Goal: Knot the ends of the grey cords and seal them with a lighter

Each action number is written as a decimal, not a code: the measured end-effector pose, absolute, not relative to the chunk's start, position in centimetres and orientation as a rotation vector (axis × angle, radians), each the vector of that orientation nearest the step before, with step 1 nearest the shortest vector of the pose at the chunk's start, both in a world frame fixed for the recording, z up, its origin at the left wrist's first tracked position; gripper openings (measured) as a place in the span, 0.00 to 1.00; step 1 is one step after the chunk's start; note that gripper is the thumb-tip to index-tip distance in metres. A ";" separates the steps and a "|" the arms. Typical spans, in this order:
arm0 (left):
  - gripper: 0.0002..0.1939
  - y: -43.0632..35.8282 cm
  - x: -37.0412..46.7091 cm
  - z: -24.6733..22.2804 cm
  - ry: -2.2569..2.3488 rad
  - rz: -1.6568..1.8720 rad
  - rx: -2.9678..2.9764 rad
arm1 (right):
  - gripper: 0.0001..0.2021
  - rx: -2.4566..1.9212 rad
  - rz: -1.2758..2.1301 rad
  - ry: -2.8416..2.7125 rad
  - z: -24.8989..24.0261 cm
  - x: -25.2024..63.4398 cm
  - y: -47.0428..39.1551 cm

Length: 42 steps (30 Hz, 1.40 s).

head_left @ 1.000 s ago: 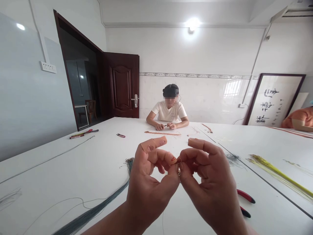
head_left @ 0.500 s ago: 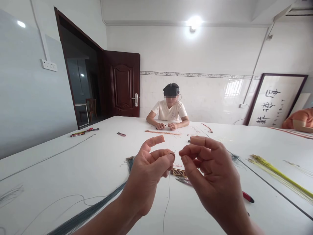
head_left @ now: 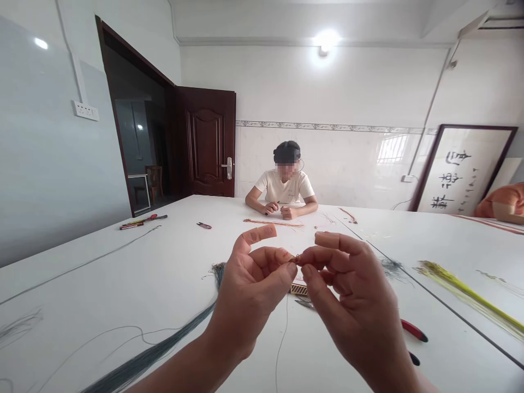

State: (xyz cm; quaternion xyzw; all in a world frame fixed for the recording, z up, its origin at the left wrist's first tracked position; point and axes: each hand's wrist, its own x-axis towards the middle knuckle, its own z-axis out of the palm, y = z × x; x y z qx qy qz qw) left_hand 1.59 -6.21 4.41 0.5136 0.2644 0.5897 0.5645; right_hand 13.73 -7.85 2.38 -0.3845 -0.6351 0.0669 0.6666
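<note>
My left hand is raised over the table with thumb and forefinger pinched on a thin grey thread, whose tail hangs below onto the tabletop. A tiny loop shows between my fingertips; its details are too small to tell. Thumb and forefinger of my right hand close on the same spot, touching the left fingertips, with the other fingers curled. Beside my left wrist lies a long bundle of blue-grey threads. Beyond my right fingers, partly hidden, are a patterned gold-and-dark piece and a pointed metal blade.
Red-handled pliers lie partly behind my right hand. A yellow-green thread bundle is at right. Small snips and red-and-yellow tools lie farther left. Across the white table sits a co-worker, near orange threads.
My right fingertips have moved left and met my left fingertips, closing the small gap between them. A tiny loop now shows there. The co-worker's hands have shifted slightly.
</note>
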 end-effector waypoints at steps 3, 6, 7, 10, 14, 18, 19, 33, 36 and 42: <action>0.19 -6.1 1.5 4.3 0.618 1.394 1.225 | 0.13 -0.871 0.212 -1.424 2.2 13.8 -7.9; 0.19 -5.9 1.5 4.0 0.598 1.420 1.254 | 0.13 -0.868 0.284 -1.418 2.2 14.0 -7.8; 0.19 -5.9 1.5 3.9 0.591 1.430 1.266 | 0.13 -0.863 0.300 -1.419 2.3 14.0 -7.8; 0.19 -5.8 1.4 3.7 0.583 1.438 1.286 | 0.13 -0.850 0.317 -1.422 2.4 14.0 -7.8; 0.19 -5.8 1.5 3.7 0.588 1.419 1.284 | 0.13 -0.860 0.301 -1.428 2.4 13.9 -7.9; 0.19 -5.5 1.6 3.6 0.578 1.451 1.304 | 0.13 -0.890 0.161 -1.437 2.9 15.4 -7.4; 0.19 -5.5 1.6 3.5 0.570 1.467 1.313 | 0.13 -0.910 0.109 -1.431 3.1 16.1 -7.0; 0.19 -5.1 0.8 4.6 0.602 1.535 1.330 | 0.10 -2.081 0.173 -1.722 -0.1 26.4 -0.4; 0.19 -5.0 0.7 4.5 0.584 1.517 1.338 | 0.09 -2.196 0.276 -1.792 -1.6 26.6 0.0; 0.19 -4.6 0.6 4.6 0.552 1.531 1.337 | 0.13 -2.396 0.271 -1.724 -3.5 28.7 -0.9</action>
